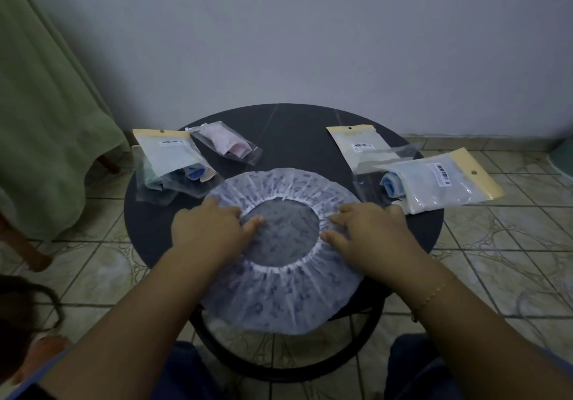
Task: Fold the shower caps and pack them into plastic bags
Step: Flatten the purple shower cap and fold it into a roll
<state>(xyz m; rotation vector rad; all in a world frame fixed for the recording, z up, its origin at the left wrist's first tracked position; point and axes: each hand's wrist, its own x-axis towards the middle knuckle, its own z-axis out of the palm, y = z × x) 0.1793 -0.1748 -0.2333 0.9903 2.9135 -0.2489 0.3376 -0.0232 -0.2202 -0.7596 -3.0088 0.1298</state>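
Note:
A white shower cap with a blue print (279,294) lies spread flat on the round dark table (297,133), its elastic opening facing up. My left hand (207,232) rests on the cap's left side, fingertips at the elastic rim. On the right side lies my right hand (369,232), its fingers straight and pressing on the gathered plastic by the rim. Packed plastic bags lie around the cap: one with a blue cap at the left (173,164), one with a pink cap (226,142), and one with a blue cap at the right (434,182).
An empty-looking clear bag with a yellow header (362,145) lies at the back right of the table. A green cloth (40,126) hangs over furniture at the left. Tiled floor surrounds the table, and a grey wall stands behind it.

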